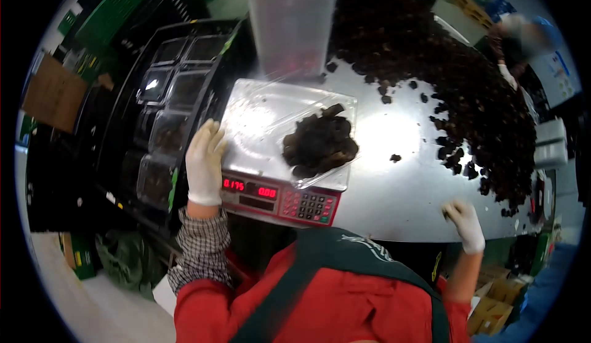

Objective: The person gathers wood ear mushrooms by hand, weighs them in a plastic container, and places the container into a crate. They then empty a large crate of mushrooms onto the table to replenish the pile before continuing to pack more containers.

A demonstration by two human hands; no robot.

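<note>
A digital scale [252, 106] with a red front panel stands before me, its lit display [249, 187] reading about 0.175 and 0.00. On its metal pan lies a clear plastic tray [305, 183], heaped with dark, crinkled pieces like wood ear mushrooms [320, 140]. My left hand [205, 161], in a white glove, is at the pan's left edge with its fingers stretched out, holding nothing. Over the table's front edge on the right is my gloved right hand [465, 225]. Its fingers are curled in, and I cannot tell what, if anything, is in them.
A large mass of dark mushroom pieces [468, 97] covers the metal table's [385, 207] back and right. Behind the scale rises a translucent stack of containers [292, 23]. A black crate [126, 84] with several clear trays [166, 131] sits left. Another person [517, 41] works far right.
</note>
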